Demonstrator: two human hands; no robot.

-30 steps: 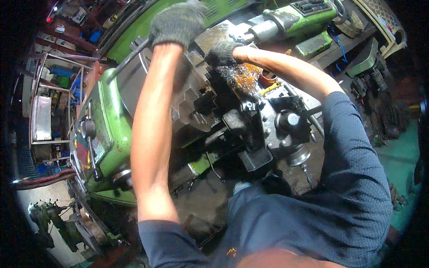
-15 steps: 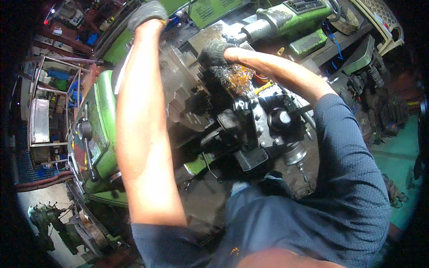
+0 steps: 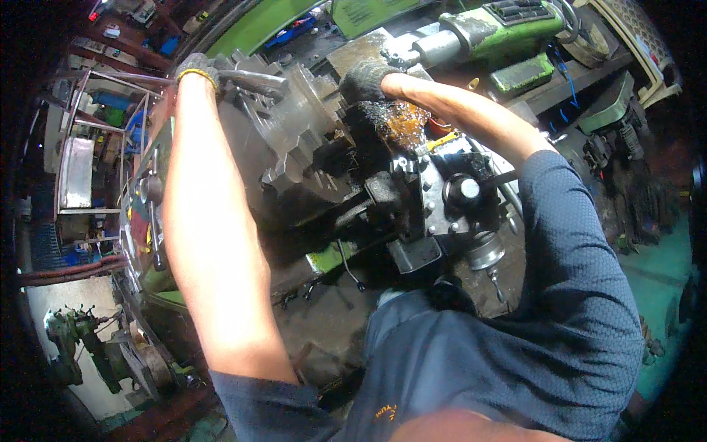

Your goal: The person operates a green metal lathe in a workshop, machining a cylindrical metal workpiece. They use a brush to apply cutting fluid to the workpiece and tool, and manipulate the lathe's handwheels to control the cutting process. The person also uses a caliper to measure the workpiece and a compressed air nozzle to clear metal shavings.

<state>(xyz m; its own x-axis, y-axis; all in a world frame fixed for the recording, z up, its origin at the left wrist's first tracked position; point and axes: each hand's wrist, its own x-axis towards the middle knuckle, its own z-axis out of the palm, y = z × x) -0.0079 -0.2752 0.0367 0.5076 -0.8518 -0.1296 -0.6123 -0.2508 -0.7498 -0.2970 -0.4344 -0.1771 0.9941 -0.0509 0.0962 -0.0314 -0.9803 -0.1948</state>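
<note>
My left hand point(image 3: 197, 70), in a grey work glove with a yellow cuff, is closed at the near end of a thick metal bar point(image 3: 254, 81). That bar reaches right, toward the large stepped-jaw chuck point(image 3: 302, 110) of a green lathe. Just right of the chuck, my gloved right hand point(image 3: 364, 79) is curled downward; whatever its fingers hold is hidden beneath it. Metal chips and an oily brown surface point(image 3: 405, 121) lie right below that hand. Closer to me stands the tool post point(image 3: 462, 191) with its bolts and round black top.
The green tailstock point(image 3: 501, 29) with its steel quill is at the far right. Control levers point(image 3: 350, 269) stick out at the lathe's front, and another lever point(image 3: 156, 221) at its left. A metal-framed rack point(image 3: 77, 169) stands at left. A yellow-handled tool point(image 3: 442, 141) lies by the tool post.
My left hand has come down and left from beyond the chuck, and the bar now shows beside it. My right hand stays by the chuck. The view has shifted slightly.
</note>
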